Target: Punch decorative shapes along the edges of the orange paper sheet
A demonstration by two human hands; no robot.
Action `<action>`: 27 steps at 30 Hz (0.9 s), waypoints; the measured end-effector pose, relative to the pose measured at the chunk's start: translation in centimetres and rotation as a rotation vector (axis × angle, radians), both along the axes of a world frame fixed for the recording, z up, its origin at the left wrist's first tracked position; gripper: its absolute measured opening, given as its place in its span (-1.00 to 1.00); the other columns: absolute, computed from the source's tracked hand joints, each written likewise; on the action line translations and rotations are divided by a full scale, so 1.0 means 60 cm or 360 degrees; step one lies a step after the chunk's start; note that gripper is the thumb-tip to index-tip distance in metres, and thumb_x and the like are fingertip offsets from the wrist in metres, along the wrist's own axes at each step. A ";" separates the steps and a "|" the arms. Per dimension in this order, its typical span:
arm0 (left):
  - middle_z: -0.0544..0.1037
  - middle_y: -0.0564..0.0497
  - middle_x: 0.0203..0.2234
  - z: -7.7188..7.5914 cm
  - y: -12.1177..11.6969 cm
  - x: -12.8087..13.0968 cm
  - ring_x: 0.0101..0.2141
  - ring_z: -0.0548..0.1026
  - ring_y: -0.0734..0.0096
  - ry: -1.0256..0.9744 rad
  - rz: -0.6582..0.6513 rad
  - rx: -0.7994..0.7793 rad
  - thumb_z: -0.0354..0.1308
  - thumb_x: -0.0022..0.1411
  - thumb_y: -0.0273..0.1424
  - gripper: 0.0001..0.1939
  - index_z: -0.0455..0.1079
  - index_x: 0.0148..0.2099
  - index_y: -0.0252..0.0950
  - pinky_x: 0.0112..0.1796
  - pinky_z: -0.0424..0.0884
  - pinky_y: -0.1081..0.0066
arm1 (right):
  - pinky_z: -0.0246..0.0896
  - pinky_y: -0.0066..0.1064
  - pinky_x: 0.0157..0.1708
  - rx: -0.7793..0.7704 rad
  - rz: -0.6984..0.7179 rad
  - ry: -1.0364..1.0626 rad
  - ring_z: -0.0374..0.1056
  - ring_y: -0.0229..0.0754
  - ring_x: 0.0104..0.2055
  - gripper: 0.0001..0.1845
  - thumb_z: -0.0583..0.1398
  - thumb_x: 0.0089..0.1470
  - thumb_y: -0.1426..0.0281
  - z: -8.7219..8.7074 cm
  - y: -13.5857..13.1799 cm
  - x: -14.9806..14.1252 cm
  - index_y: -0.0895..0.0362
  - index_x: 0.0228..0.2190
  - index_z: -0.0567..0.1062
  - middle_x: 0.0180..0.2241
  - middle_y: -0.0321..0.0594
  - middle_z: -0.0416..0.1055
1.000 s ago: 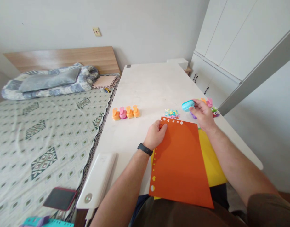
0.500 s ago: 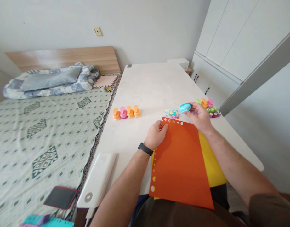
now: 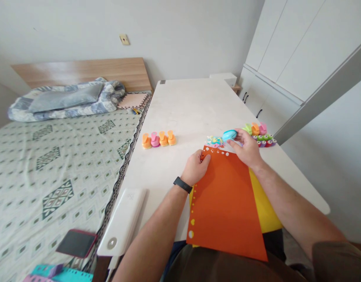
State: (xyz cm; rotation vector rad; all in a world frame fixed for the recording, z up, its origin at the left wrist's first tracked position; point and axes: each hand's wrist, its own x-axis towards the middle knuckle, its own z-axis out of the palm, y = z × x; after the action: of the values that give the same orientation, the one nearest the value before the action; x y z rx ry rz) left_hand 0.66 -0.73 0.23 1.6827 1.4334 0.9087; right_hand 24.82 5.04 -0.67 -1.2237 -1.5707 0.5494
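My left hand point(image 3: 196, 167) pinches the upper left corner of an orange sheet of paper point(image 3: 227, 203), thumb on top. Small punched shapes line the sheet's top and left edges. Beneath it lies a yellow sheet point(image 3: 265, 209), showing along the right side. Just above the orange sheet's top edge, my right hand point(image 3: 247, 148) grips a light blue craft paper punch point(image 3: 229, 135) between thumb and fingers. Beside the punch is a small pile of colourful paper cut-outs point(image 3: 214, 141) on the white table.
Orange and pink paper punches point(image 3: 158, 139) stand in a row on the table's left half. More punches point(image 3: 263, 135) are grouped at the right edge. A long white device point(image 3: 123, 221) lies at the left edge, beside a bed point(image 3: 80, 156) with a dark tablet point(image 3: 77, 243).
The blue punch has shifted slightly left and down, closer to the orange sheet's top edge, with my right hand. My left hand keeps its hold on the sheet.
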 end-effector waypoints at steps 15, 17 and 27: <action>0.26 0.16 -0.56 0.003 -0.004 0.001 -0.50 0.20 0.49 0.0043 -0.0003 0.0020 0.08 0.36 -0.23 -0.72 0.21 -0.38 -0.24 -0.45 0.02 0.39 | 0.50 -0.08 0.03 -0.0357 0.0073 0.0773 0.57 -0.02 -0.08 -0.51 0.45 0.02 0.07 0.008 0.003 -0.006 0.05 -0.09 0.57 -0.12 -0.16 0.62; 0.27 0.16 -0.56 0.003 -0.004 0.000 -0.50 0.20 0.49 0.0040 -0.0011 0.0028 0.07 0.37 -0.23 -0.72 0.22 -0.38 -0.24 -0.44 0.02 0.39 | 0.52 -0.09 0.01 -0.0566 0.0237 0.0985 0.59 -0.02 -0.11 -0.59 0.42 0.07 0.06 0.015 0.001 -0.008 0.07 -0.16 0.60 -0.15 -0.14 0.64; 0.31 0.15 -0.54 0.002 -0.004 0.001 -0.49 0.20 0.48 0.0050 -0.0019 0.0009 0.07 0.36 -0.24 -0.74 0.26 -0.36 -0.25 -0.44 0.01 0.39 | 0.56 -0.18 -0.10 -0.1010 0.0523 0.1355 0.62 -0.01 -0.15 -0.57 0.20 0.26 0.00 0.045 -0.007 -0.005 0.10 -0.20 0.60 -0.23 -0.09 0.67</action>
State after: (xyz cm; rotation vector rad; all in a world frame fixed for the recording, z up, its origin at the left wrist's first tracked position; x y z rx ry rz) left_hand 0.74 -0.98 0.33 1.7151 1.4413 0.8842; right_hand 24.54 4.61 2.03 -0.9447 -0.8623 1.6277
